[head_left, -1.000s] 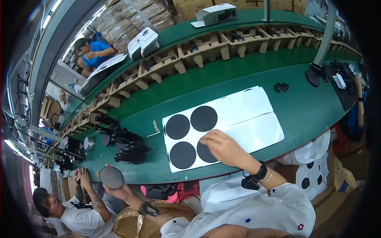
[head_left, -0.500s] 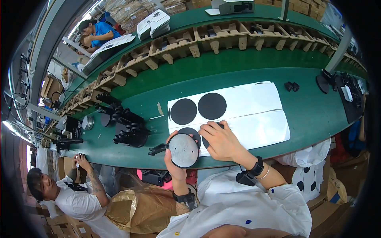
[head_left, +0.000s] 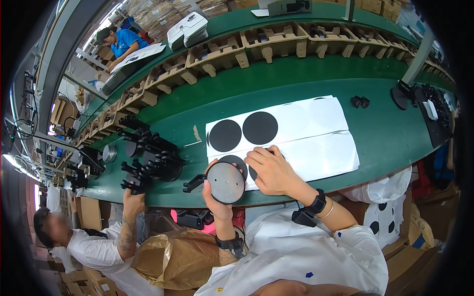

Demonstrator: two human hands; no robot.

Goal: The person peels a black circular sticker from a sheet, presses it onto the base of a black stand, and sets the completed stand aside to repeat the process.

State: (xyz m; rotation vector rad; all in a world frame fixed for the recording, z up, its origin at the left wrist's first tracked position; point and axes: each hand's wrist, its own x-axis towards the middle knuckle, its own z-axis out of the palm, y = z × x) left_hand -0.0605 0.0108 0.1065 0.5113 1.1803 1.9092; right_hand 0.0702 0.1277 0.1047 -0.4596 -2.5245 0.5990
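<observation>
In the head view, the left hand (head_left: 217, 204) is closed around a round plate (head_left: 225, 182), gray with a dark rim. A black forked piece (head_left: 194, 183) sticks out to its left. The plate is held up over the near edge of a white sheet (head_left: 323, 155) on the green desk (head_left: 390, 130). The right hand (head_left: 271, 170) is just beside it, with bent fingers on a black circle (head_left: 253, 172) on the sheet (I cannot tell if they pinch it). Two more black circles (head_left: 260, 128) lie farther back on the sheet. To the left, another person's hand (head_left: 133, 200) touches a bunch of black stands (head_left: 155, 165).
</observation>
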